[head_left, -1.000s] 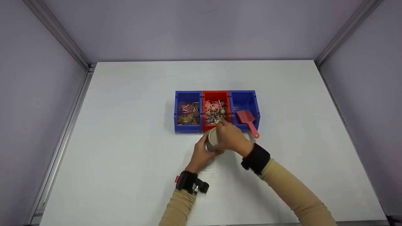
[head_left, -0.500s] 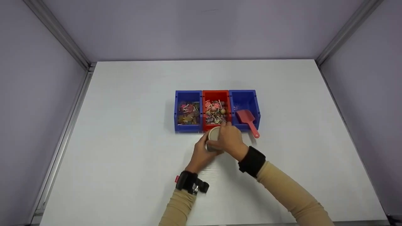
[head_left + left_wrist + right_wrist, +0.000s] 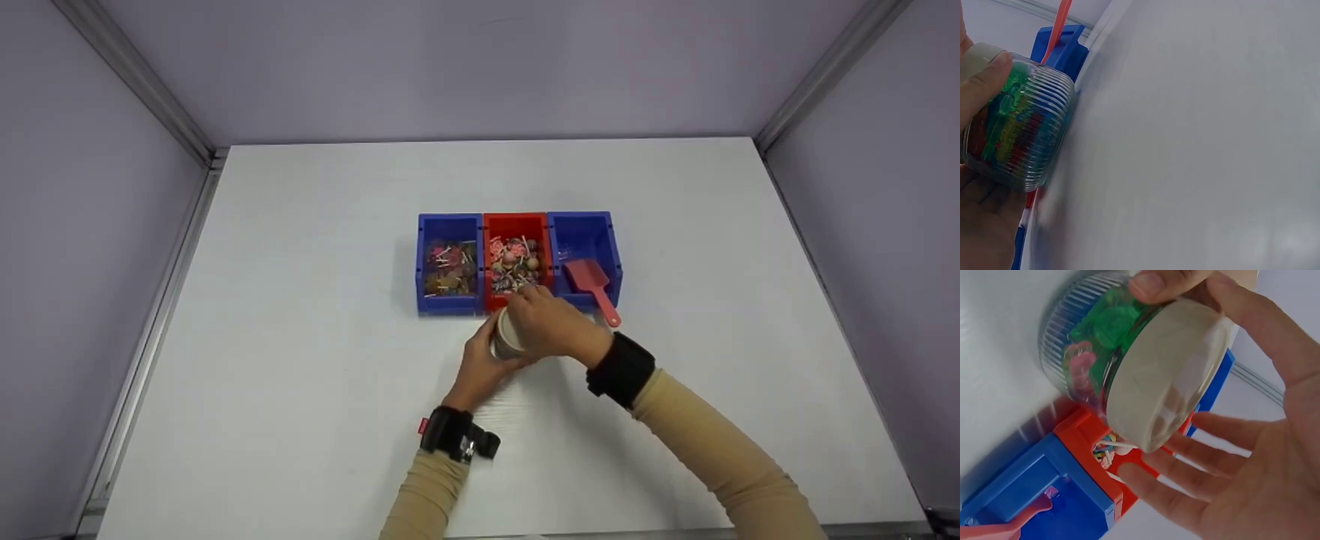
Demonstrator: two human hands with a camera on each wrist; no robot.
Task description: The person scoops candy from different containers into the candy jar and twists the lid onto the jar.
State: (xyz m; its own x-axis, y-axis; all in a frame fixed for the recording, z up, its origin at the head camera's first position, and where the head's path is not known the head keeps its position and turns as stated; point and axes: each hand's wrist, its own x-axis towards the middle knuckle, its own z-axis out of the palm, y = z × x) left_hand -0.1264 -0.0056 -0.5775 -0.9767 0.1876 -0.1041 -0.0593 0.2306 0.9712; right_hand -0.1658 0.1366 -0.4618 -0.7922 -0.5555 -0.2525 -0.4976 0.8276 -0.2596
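A clear ribbed jar [image 3: 1027,124] with green, blue, yellow, red and pink pieces inside tilts close over the white table. My left hand [image 3: 480,369] grips it round the body, the thumb [image 3: 991,76] lying near the lid end. On the jar's mouth sits a cream lid [image 3: 1168,371]. My right hand [image 3: 1264,461] is at this lid, its fingers extended and spread beside the rim and its thumb reaching along the opposite side. In the head view the right hand covers part of the lid.
Just beyond the hands stand three joined bins: a blue bin [image 3: 450,305] and a red bin [image 3: 517,223] holding lollipops, and another blue bin [image 3: 577,225]. A pink scoop [image 3: 589,277] leans in the right-hand bin, handle over its front edge. Grey walls surround the white table [image 3: 300,337].
My right hand has turned back and forth at the lid, its wrist swinging down and left, then up and right. The left hand keeps the jar in nearly the same place.
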